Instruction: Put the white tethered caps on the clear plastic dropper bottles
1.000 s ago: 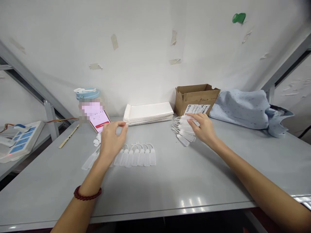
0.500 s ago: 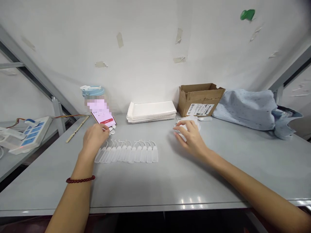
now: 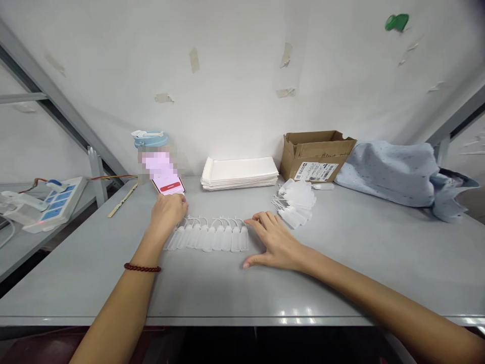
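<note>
A row of translucent white plastic tags with thin looped cords (image 3: 212, 237) lies side by side on the grey table (image 3: 235, 290). At the row's right end, my right hand (image 3: 276, 242) is open, thumb spread from the fingers, fingertips close to the last tag's loop. My left hand (image 3: 169, 210) is at the row's upper left, just below the phone, fingers curled together and pointing away. What it holds, if anything, is hidden, and my forearm covers the row's left end. Behind my right hand, a loose pile of similar tags (image 3: 297, 199) is fanned out.
A lit phone (image 3: 170, 186) leans against a blue-lidded container (image 3: 150, 140). A stack of white trays or envelopes (image 3: 239, 172) and an open cardboard box (image 3: 314, 156) stand along the wall. Blue cloth (image 3: 386, 174) lies right; a stick (image 3: 123, 199) and a power strip (image 3: 56, 205) lie left.
My right hand has moved left and nearer, from the pile to the row's right end, and opened. The left hand has shifted right, hiding the small white discs. The view has turned slightly.
</note>
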The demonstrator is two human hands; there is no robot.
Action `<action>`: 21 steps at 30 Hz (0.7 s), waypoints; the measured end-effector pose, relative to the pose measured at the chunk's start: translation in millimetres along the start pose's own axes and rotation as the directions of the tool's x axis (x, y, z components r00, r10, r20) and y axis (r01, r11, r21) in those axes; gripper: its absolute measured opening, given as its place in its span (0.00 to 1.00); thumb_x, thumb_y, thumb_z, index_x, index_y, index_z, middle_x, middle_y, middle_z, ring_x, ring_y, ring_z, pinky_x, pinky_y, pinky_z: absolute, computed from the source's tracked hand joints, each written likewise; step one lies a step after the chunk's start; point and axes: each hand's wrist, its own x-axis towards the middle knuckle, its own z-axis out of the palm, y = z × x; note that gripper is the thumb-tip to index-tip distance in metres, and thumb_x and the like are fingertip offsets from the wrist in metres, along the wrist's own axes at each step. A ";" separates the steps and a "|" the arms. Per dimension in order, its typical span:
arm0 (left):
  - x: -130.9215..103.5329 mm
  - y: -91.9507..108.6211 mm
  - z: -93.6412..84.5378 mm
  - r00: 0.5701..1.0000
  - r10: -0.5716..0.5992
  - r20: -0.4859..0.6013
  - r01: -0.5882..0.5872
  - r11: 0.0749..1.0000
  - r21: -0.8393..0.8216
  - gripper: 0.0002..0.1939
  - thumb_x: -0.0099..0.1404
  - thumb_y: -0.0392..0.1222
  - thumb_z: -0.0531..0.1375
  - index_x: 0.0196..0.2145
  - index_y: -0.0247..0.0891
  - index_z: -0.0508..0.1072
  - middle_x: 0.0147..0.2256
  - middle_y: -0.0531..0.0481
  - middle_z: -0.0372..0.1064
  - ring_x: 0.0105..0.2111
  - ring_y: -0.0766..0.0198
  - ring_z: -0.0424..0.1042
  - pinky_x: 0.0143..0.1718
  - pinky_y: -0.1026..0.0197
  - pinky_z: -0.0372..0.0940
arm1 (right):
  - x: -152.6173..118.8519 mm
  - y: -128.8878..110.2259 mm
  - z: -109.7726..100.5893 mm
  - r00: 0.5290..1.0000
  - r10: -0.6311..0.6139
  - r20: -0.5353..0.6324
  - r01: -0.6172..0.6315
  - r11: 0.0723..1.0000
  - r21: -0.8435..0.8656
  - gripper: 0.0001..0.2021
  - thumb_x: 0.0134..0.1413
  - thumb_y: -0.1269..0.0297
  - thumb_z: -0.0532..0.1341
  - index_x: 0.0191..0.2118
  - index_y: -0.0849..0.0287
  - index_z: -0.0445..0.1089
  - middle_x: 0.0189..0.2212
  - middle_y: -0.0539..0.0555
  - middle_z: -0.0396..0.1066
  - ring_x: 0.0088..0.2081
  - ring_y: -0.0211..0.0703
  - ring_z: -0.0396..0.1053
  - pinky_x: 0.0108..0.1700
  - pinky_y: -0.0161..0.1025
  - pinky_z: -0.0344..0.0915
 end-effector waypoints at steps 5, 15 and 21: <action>2.4 -1.3 2.0 1.000 0.027 -0.009 -0.027 1.000 -0.014 0.18 0.60 0.41 0.52 0.43 0.33 0.75 0.40 0.31 0.73 0.47 0.39 0.66 0.39 0.50 0.64 | 3.9 2.6 6.9 0.999 0.004 0.033 -0.005 1.000 0.017 0.45 0.37 0.35 0.61 0.56 0.65 0.60 0.45 0.65 0.59 0.46 0.56 0.56 0.49 0.54 0.58; 4.5 -2.1 5.2 0.999 0.034 -0.040 -0.038 0.993 -0.113 0.12 0.57 0.39 0.54 0.34 0.35 0.77 0.36 0.32 0.73 0.44 0.39 0.67 0.37 0.49 0.63 | 5.4 1.5 5.0 0.999 0.023 0.034 -0.024 0.999 0.032 0.33 0.46 0.40 0.60 0.52 0.59 0.64 0.43 0.62 0.60 0.44 0.53 0.57 0.48 0.52 0.58; -7.1 14.0 -5.8 0.993 0.079 -0.084 -0.102 0.938 -0.332 0.10 0.54 0.40 0.56 0.32 0.35 0.73 0.31 0.42 0.74 0.37 0.49 0.71 0.35 0.56 0.62 | 2.3 6.4 -1.4 0.996 0.087 0.010 -0.088 0.972 0.218 0.29 0.45 0.55 0.67 0.52 0.61 0.62 0.44 0.60 0.61 0.46 0.51 0.59 0.48 0.50 0.60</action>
